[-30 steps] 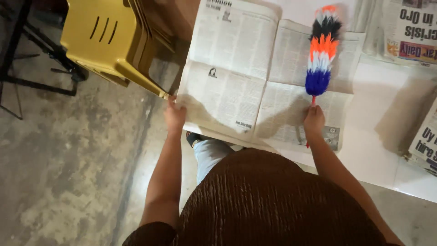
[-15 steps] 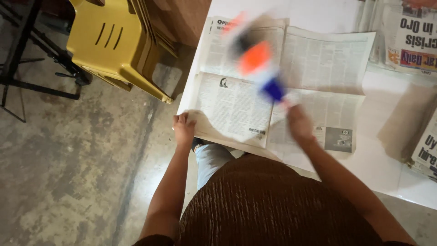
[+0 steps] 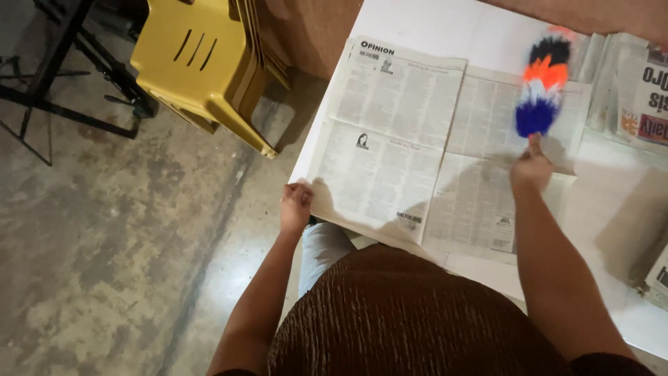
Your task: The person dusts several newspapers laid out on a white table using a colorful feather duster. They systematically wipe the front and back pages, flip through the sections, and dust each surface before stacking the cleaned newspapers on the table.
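An open newspaper (image 3: 417, 146) lies spread on a white table (image 3: 431, 21). My left hand (image 3: 295, 206) pinches the paper's near left corner at the table's edge. My right hand (image 3: 532, 167) grips the handle of a feather duster (image 3: 541, 87) with black, orange, white and blue bands. The duster's head rests over the paper's right page, pointing away from me.
More newspapers (image 3: 643, 90) lie at the table's right side and another (image 3: 657, 278) at the near right edge. Stacked yellow plastic chairs (image 3: 202, 63) stand left of the table on a concrete floor (image 3: 104, 230). A black metal frame (image 3: 56, 76) is at the far left.
The duster swept from the right page across to the left page and back to the right. My left hand stayed on the paper's corner.
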